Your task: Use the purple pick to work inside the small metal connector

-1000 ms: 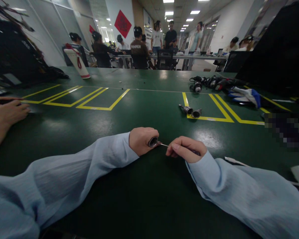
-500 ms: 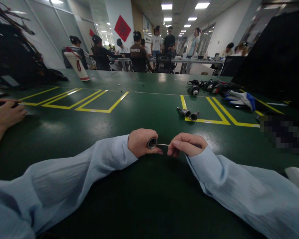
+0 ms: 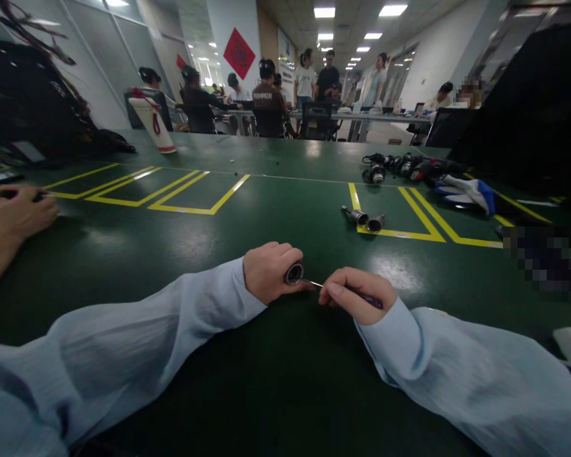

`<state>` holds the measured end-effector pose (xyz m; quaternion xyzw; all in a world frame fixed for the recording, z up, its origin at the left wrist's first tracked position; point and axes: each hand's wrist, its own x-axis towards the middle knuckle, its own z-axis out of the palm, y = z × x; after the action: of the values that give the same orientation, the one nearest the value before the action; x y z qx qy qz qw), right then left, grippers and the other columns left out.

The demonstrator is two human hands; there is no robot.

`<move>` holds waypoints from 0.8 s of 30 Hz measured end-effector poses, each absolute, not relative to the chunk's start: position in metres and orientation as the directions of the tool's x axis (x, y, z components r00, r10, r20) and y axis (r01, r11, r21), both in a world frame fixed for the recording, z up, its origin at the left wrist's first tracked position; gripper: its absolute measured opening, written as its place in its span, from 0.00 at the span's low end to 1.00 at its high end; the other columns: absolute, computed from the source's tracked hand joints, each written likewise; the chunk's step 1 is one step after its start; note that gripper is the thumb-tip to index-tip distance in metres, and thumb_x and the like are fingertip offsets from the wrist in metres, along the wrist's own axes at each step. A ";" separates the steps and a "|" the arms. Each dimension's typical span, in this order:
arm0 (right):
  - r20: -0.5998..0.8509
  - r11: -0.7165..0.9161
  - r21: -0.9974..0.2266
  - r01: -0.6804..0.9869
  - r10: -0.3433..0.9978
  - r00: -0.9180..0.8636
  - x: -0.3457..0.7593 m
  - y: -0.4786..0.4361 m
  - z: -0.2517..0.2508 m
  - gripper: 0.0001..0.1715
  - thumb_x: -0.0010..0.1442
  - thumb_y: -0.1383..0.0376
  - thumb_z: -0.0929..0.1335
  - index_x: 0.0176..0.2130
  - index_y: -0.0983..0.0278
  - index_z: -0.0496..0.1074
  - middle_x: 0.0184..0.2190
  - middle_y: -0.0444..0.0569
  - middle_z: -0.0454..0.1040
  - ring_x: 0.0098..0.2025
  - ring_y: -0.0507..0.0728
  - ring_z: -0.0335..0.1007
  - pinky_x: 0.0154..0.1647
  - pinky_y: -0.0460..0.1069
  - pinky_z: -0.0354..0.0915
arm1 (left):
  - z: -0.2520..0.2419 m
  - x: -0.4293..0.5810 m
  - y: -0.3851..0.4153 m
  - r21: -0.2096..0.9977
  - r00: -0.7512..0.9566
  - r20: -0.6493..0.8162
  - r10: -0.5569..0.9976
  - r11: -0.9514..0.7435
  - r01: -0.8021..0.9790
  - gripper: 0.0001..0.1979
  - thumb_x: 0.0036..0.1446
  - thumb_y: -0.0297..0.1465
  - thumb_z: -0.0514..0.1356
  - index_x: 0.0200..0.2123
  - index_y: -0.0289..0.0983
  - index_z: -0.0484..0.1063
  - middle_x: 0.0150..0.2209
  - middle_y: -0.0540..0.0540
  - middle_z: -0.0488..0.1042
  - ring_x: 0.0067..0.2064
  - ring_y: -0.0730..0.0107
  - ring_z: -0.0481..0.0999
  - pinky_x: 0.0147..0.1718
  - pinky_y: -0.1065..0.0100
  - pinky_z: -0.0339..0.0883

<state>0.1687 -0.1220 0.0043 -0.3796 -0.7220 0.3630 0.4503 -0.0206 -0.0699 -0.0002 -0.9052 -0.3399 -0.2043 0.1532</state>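
My left hand [image 3: 266,271] rests on the green table [image 3: 276,209] with its fingers closed round a small metal cylinder [image 3: 294,273], whose open end faces right. My right hand [image 3: 358,294] pinches a thin screwdriver [image 3: 314,283] by its dark handle. The tool's metal shaft points left and its tip meets the cylinder's open end. Both arms wear light blue sleeves and lie flat on the table.
Two similar metal parts [image 3: 365,219] lie on a yellow floor-tape line beyond my hands. Further back right sit black parts [image 3: 390,166] and a white-and-blue glove [image 3: 466,190]. Another person's hand [image 3: 14,212] rests at the left edge. A white bottle [image 3: 155,124] stands far left.
My right hand has shifted slightly, tilting the screwdriver so its handle end sits lower; the tip stays at the cylinder. My left hand keeps its hold.
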 end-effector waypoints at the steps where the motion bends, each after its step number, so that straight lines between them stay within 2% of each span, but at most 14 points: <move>1: 0.391 0.467 -0.854 0.230 0.867 -0.309 0.168 -0.122 0.004 0.12 0.54 0.66 0.62 0.24 0.66 0.71 0.21 0.46 0.72 0.24 0.50 0.67 0.27 0.46 0.63 | 0.000 -0.021 -0.071 -0.155 0.680 0.468 0.564 -0.705 0.692 0.22 0.51 0.49 0.53 0.31 0.35 0.67 0.25 0.47 0.70 0.25 0.70 0.67 0.22 0.71 0.56; 3: 0.424 0.506 -0.827 0.247 0.848 -0.317 0.168 -0.122 0.002 0.12 0.55 0.66 0.62 0.24 0.66 0.71 0.21 0.46 0.72 0.24 0.50 0.67 0.27 0.46 0.63 | -0.001 -0.022 -0.075 -0.160 0.663 0.461 0.590 -0.680 0.716 0.20 0.51 0.47 0.53 0.34 0.35 0.68 0.26 0.47 0.71 0.24 0.70 0.69 0.21 0.71 0.56; 5: 0.458 0.544 -0.798 0.259 0.827 -0.326 0.167 -0.122 0.000 0.12 0.55 0.66 0.62 0.24 0.65 0.70 0.21 0.45 0.72 0.23 0.49 0.66 0.27 0.46 0.63 | -0.002 -0.023 -0.079 -0.107 0.632 0.461 0.623 -0.668 0.736 0.19 0.51 0.46 0.54 0.35 0.36 0.68 0.26 0.48 0.71 0.24 0.70 0.70 0.20 0.71 0.57; 8: 0.497 0.580 -0.769 0.268 0.806 -0.320 0.166 -0.121 -0.003 0.13 0.55 0.66 0.62 0.24 0.65 0.70 0.21 0.45 0.71 0.23 0.49 0.66 0.27 0.46 0.62 | -0.004 -0.024 -0.084 0.085 0.566 0.485 0.667 -0.680 0.729 0.14 0.50 0.41 0.58 0.35 0.36 0.69 0.29 0.47 0.72 0.28 0.70 0.72 0.24 0.71 0.63; 10: 0.518 0.598 -0.757 0.265 0.795 -0.315 0.166 -0.121 -0.005 0.13 0.55 0.67 0.61 0.24 0.65 0.70 0.21 0.45 0.71 0.24 0.49 0.66 0.28 0.46 0.62 | -0.004 -0.023 -0.086 0.235 0.515 0.505 0.692 -0.685 0.690 0.12 0.49 0.34 0.60 0.37 0.35 0.69 0.34 0.45 0.73 0.35 0.68 0.73 0.32 0.69 0.67; 12: 0.537 0.617 -0.742 0.262 0.782 -0.318 0.165 -0.120 -0.007 0.12 0.55 0.66 0.61 0.24 0.65 0.70 0.21 0.45 0.71 0.25 0.49 0.67 0.28 0.46 0.62 | -0.004 -0.021 -0.087 0.351 0.486 0.518 0.704 -0.693 0.630 0.12 0.47 0.28 0.61 0.38 0.34 0.69 0.36 0.45 0.73 0.39 0.67 0.73 0.40 0.66 0.67; 14: 0.549 0.632 -0.728 0.267 0.770 -0.325 0.165 -0.120 -0.009 0.12 0.55 0.67 0.61 0.25 0.65 0.70 0.21 0.45 0.71 0.25 0.50 0.67 0.29 0.46 0.62 | -0.003 -0.020 -0.086 0.429 0.471 0.523 0.711 -0.696 0.575 0.13 0.44 0.26 0.62 0.37 0.34 0.70 0.36 0.44 0.74 0.41 0.66 0.73 0.43 0.63 0.66; 20: 0.540 0.620 -0.731 0.286 0.781 -0.313 0.167 -0.119 -0.009 0.11 0.56 0.67 0.61 0.26 0.65 0.70 0.22 0.45 0.71 0.26 0.50 0.67 0.29 0.46 0.62 | -0.008 -0.018 -0.082 0.662 0.391 0.480 0.785 -0.617 0.426 0.19 0.45 0.24 0.58 0.44 0.31 0.68 0.42 0.39 0.72 0.44 0.63 0.72 0.41 0.62 0.69; 24: 0.545 0.625 -0.715 0.314 0.779 -0.309 0.168 -0.120 -0.009 0.12 0.56 0.66 0.61 0.26 0.64 0.70 0.23 0.45 0.72 0.26 0.50 0.67 0.29 0.47 0.63 | -0.013 -0.019 -0.080 0.722 0.360 0.465 0.809 -0.582 0.375 0.20 0.46 0.23 0.56 0.46 0.33 0.68 0.43 0.39 0.72 0.47 0.62 0.71 0.41 0.62 0.70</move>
<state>0.1681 -0.1197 -0.0087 -0.3551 -0.7698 0.2483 0.4686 -0.0195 -0.0802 -0.0132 -0.7833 -0.3780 -0.4209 -0.2576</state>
